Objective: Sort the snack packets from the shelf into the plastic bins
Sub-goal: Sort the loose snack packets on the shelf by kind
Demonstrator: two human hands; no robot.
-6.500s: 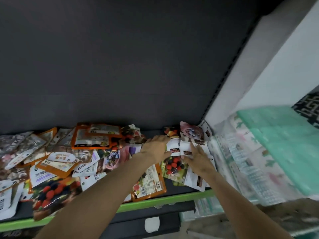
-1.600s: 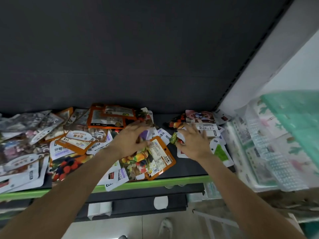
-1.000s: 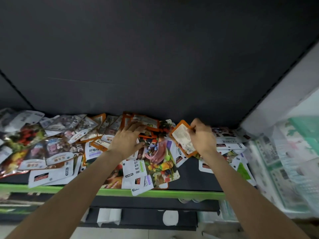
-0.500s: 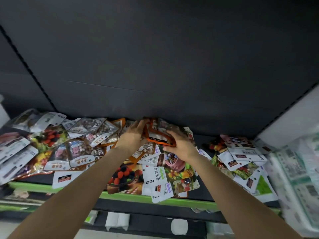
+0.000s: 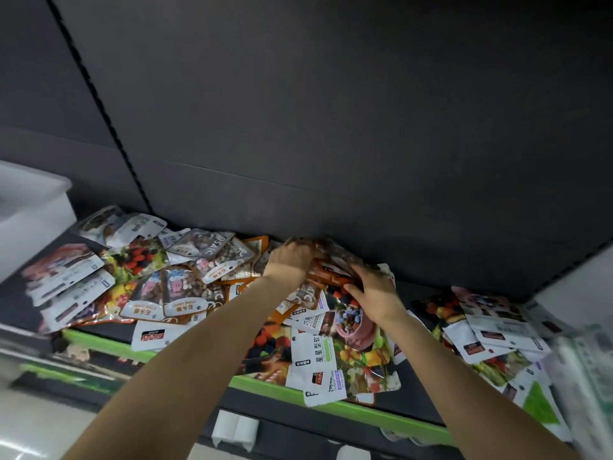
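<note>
Two hands: both reach to the back edge of the shelf [image 5: 185, 355], meeting over one orange-edged packet [image 5: 331, 277] that lies on the heap against the dark back panel [image 5: 331, 127].
Left hand [image 5: 292, 258]: its fingers are curled down over the packet's far end, seemingly to pin and gather it; the fingertips are hidden behind the knuckles.
Right hand [image 5: 376, 290]: its fingers are curled round the packet's near right side, thumb toward the orange rim, likely steadying what the other hand collects.
Why two hands: the pouches look slick and overlap, so one hand alone would probably drag neighbours along.
Snack packets [image 5: 185, 287]: strewn flat in overlapping layers along the shelf from the left end to the right end; several white-labelled ones [image 5: 315, 363] hang over the green front edge and could slide off if jostled.
Plastic bin [image 5: 30, 214]: one pale bin stands at the shelf's left end, well apart from the hands; nothing visible inside from here.
Stage: judged early, since most packets lie unsorted.
</note>
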